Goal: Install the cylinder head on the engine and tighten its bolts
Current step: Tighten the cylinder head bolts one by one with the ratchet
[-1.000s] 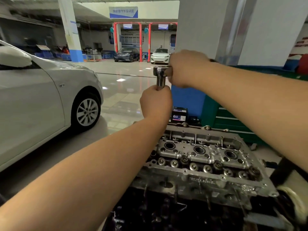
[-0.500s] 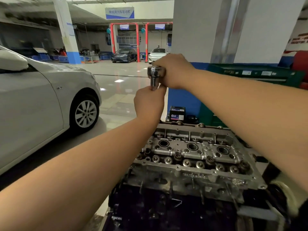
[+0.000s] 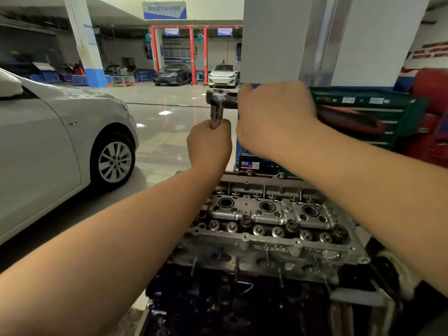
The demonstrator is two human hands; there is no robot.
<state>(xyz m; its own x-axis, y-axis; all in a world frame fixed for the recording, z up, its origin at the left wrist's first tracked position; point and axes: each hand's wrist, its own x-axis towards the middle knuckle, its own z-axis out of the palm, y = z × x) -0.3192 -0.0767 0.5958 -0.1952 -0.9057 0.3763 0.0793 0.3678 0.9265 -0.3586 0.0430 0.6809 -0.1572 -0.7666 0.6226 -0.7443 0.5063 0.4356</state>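
Writing on the signs is unreadable. Both the left hand (image 3: 209,144) and the right hand (image 3: 275,117) grip the ratchet (image 3: 219,100) above the cylinder head (image 3: 271,226).

The glossy floor (image 3: 169,132) carries a silver car (image 3: 48,141) at left, 2 cars (image 3: 172,74) far back, and a small battery (image 3: 249,164) beyond the engine (image 3: 242,299)

Car repair workshop: red lift posts (image 3: 192,54), parked cars (image 3: 223,75), green tool cabinet (image 3: 368,112).
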